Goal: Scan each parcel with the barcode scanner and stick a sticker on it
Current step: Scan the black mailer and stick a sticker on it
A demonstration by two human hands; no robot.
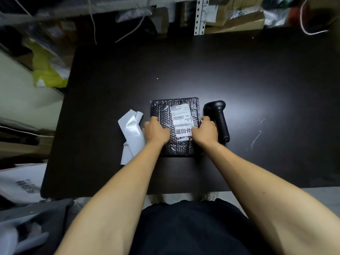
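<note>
Both forearms reach in from the near edge of the dark matte worktop (239, 70). Left hand (156, 130) rests on the left side of the black bubble-wrap parcel (165, 109), fingers curled down over its left edge. Right hand (205, 129) is on the right side, fingers bent over the right edge; its thumb side touches the white rectangular sticker with bold printed characters (182, 131). Whether either hand actually grips or only presses down, cannot tell.

Parcel lies flat, roughly centred left-to-right, in the near half of the worktop, long axis running away from the person. Sticker sits on its top face between the two hands. Just beyond it on the same face is a white shipping label with barcode (181, 114).

Black handheld barcode scanner (219, 120) lies on its side just beside the parcel's right edge, head toward the far side, handle toward the person; right hand overlaps its handle in view, contact unclear.

White crumpled backing-paper strip (131, 133) lies left of the parcel, close to the left hand.

Beyond the parcel the worktop runs open to its far edge, and also to the right of the scanner. Past the far edge: perforated metal shelf upright (199, 15) with cardboard boxes (239, 21). Yellow plastic bag (47, 70) off the left edge.
</note>
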